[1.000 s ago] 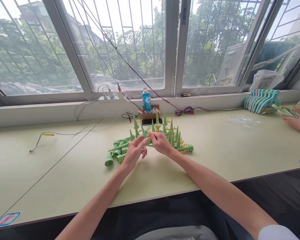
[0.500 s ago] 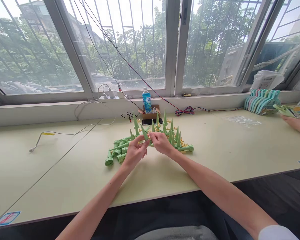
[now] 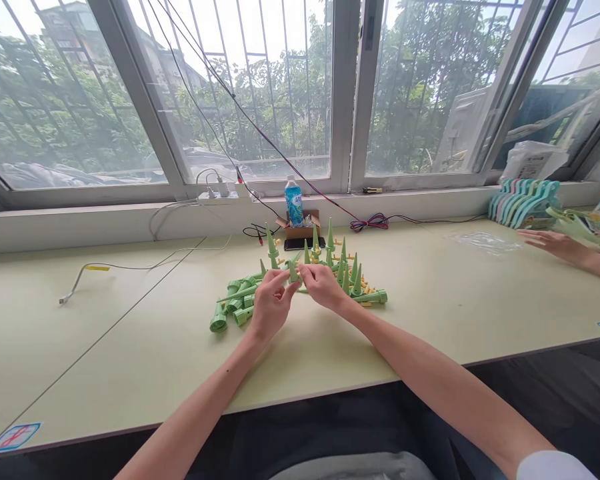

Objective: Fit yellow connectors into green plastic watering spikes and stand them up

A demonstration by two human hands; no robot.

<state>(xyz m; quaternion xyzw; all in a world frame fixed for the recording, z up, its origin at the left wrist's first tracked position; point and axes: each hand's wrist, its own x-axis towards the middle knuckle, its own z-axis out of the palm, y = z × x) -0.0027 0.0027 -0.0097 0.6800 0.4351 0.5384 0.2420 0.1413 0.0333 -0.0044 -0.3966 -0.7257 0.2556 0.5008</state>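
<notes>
My left hand is closed around a green plastic watering spike, its pointed tip up. My right hand meets it from the right, thumb and fingers pinched at the spike's side; a trace of yellow shows there, like a small yellow valve, mostly hidden by the fingers. Behind and right of the hands, several green spikes stand point up, some with yellow valves fitted. Loose yellow valves lie among them. To the left, several green spikes lie on their sides, showing wide round sockets.
Behind the pile are a black phone and a small cardboard box with a blue bottle. A white cable runs across the left. At right are a plastic bag, teal hangers and another person's hand.
The spike in my left hand has tipped from leaning left to nearly upright, its tip seen more end-on. At right, the other person's hand has reached leftward over the table.
</notes>
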